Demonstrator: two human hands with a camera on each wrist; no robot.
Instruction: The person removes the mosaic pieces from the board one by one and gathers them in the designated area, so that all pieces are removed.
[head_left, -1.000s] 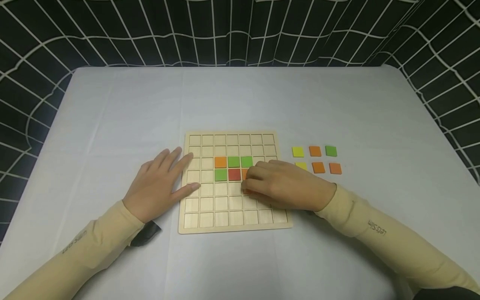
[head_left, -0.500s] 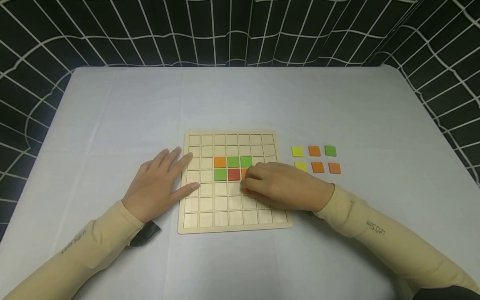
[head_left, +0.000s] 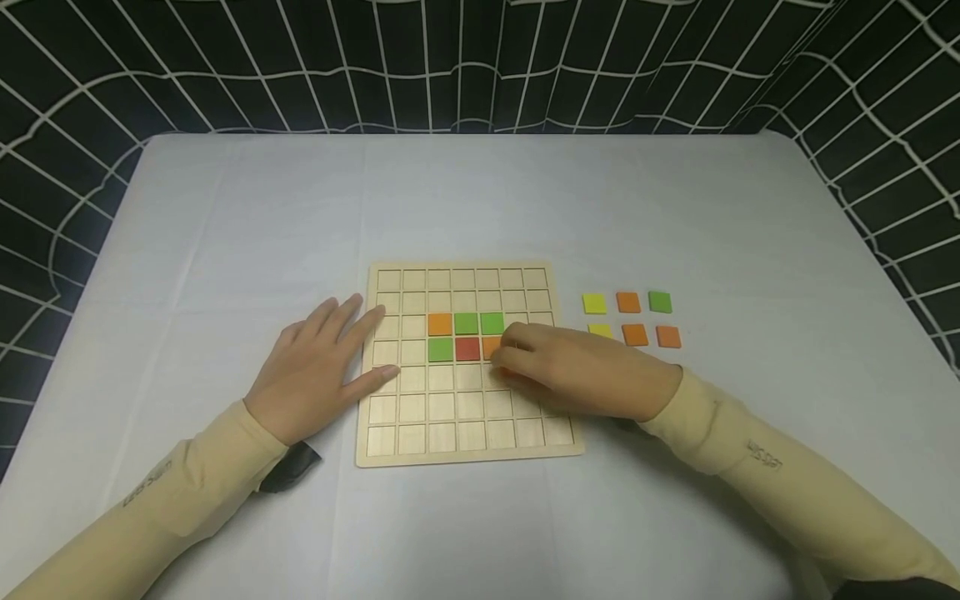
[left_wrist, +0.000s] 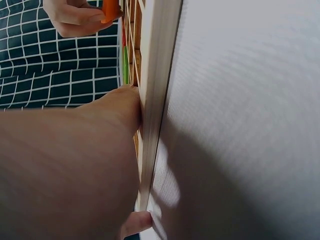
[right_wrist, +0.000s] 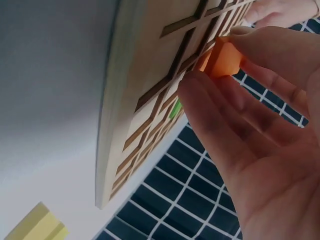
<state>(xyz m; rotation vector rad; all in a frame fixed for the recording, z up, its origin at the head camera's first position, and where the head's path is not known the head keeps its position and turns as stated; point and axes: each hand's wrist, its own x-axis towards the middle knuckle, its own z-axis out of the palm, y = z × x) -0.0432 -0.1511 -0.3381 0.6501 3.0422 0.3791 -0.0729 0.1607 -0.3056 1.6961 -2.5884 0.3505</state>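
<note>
A wooden grid board [head_left: 469, 461] lies on the white table. My right hand [head_left: 577, 367] is over its right half, pinching an orange square tile [right_wrist: 226, 59] between thumb and fingertips, close above the cells. In the head view the hand hides that tile. Two rows of tiles sit in the board's middle: an orange tile [head_left: 439, 324] and two green tiles [head_left: 466, 323] above; a green tile, a red tile [head_left: 467, 348] and a partly covered orange tile [head_left: 491, 347] below. My left hand [head_left: 315, 371] rests with fingers spread at the board's left edge, thumb on the rim.
Right of the board lie several loose tiles in two rows: a yellow tile [head_left: 594, 303], an orange tile [head_left: 628, 302] and a green tile [head_left: 660, 302] behind, with yellow and orange ones in front. A dark curtain with white grid lines [head_left: 465, 75] borders the table's far side.
My right hand has shifted slightly right, its fingers drawn back from the cell below the orange tile in the lower row. My left hand stays put.
</note>
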